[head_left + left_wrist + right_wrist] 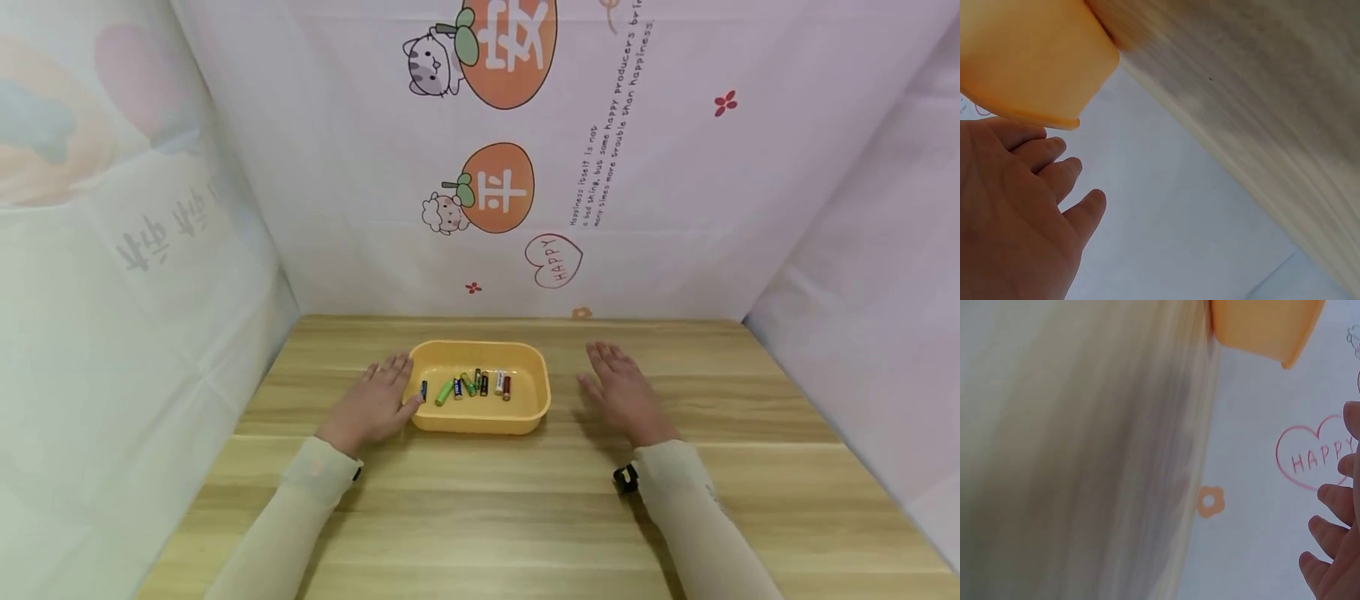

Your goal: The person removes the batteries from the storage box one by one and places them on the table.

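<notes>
A yellow plastic tray (476,426) rests on the table with several small batteries inside. Among them are a bright green battery (445,392), a blue one (457,388), a black one (484,384), a white one (499,382) and a dark red one (507,389). Another blue battery (423,391) lies by the tray's left end, partly behind the thumb. My left hand (371,406) is at that left end, fingers extended and thumb over the rim; whether it presses the rim I cannot tell. To the right of the tray, apart from it, my right hand (626,402) holds nothing, its fingers extended.
Wood-grain table (480,517) spreads around the tray. Behind it rises a white printed cloth wall (660,250) with cartoon oranges and a heart. Similar cloth hangs at the left (150,350) and right (862,275). A black band (626,479) shows at the right wrist.
</notes>
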The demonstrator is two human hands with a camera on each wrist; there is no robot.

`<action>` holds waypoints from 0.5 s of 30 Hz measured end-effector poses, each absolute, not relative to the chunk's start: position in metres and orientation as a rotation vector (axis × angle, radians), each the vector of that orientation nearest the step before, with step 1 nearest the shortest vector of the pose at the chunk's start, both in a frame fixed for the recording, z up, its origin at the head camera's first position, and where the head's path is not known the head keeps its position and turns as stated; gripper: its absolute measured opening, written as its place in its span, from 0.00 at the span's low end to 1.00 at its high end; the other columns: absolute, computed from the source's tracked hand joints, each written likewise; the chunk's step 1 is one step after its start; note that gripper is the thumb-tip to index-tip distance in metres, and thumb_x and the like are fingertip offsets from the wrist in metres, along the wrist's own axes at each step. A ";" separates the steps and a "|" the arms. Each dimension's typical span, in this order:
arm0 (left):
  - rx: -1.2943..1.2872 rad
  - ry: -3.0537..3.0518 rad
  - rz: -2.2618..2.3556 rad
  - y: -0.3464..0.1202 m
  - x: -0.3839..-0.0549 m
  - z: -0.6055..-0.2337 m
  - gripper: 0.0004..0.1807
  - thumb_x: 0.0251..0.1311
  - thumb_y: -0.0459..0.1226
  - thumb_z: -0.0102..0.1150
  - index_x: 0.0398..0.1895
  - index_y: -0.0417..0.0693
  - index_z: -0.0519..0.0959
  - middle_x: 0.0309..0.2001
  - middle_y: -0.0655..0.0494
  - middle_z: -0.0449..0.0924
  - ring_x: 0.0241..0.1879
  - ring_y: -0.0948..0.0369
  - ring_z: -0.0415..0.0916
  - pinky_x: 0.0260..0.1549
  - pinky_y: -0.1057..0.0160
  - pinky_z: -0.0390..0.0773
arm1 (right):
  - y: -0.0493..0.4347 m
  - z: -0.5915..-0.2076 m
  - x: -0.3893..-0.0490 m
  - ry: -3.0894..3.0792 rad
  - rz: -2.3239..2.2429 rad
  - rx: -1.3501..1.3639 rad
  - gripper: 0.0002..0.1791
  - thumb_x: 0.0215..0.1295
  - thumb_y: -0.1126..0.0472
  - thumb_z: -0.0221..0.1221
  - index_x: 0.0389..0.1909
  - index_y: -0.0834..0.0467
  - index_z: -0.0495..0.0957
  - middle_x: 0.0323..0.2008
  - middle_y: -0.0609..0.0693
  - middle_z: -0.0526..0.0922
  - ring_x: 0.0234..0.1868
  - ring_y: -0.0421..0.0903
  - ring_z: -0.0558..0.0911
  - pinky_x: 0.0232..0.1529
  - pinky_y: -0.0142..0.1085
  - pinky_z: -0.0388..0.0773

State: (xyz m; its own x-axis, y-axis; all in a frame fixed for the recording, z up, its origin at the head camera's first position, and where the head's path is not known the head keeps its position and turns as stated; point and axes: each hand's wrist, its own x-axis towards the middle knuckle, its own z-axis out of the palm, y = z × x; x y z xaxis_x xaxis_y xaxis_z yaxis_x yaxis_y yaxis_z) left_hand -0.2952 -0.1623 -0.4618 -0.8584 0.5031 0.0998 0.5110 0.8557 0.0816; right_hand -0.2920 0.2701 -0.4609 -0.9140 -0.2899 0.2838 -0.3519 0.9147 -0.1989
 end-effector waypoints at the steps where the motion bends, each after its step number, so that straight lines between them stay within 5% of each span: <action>1: -0.812 -2.960 -0.158 -0.162 -0.294 -0.462 0.43 0.72 0.61 0.22 0.76 0.36 0.48 0.75 0.42 0.45 0.74 0.47 0.42 0.69 0.45 0.45 | 0.266 -0.460 -0.293 -2.824 0.361 0.495 0.37 0.76 0.46 0.45 0.75 0.66 0.51 0.72 0.66 0.54 0.73 0.64 0.51 0.70 0.55 0.44; 15: -0.808 -2.981 -0.185 -0.158 -0.289 -0.462 0.38 0.75 0.55 0.23 0.76 0.35 0.46 0.76 0.42 0.42 0.74 0.47 0.41 0.70 0.47 0.46 | 0.221 -0.447 -0.311 -2.799 0.289 0.620 0.35 0.75 0.46 0.47 0.71 0.67 0.60 0.70 0.65 0.61 0.72 0.63 0.55 0.70 0.54 0.49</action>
State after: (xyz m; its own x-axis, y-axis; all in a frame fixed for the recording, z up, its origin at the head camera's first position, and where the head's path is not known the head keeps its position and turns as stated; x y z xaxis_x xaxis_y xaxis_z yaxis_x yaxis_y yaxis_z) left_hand -0.2888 -0.1575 -0.4622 -0.8627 0.4999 0.0766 0.5055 0.8567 0.1027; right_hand -0.3115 0.2207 -0.4469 -0.8751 -0.3853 0.2927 -0.4370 0.8891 -0.1360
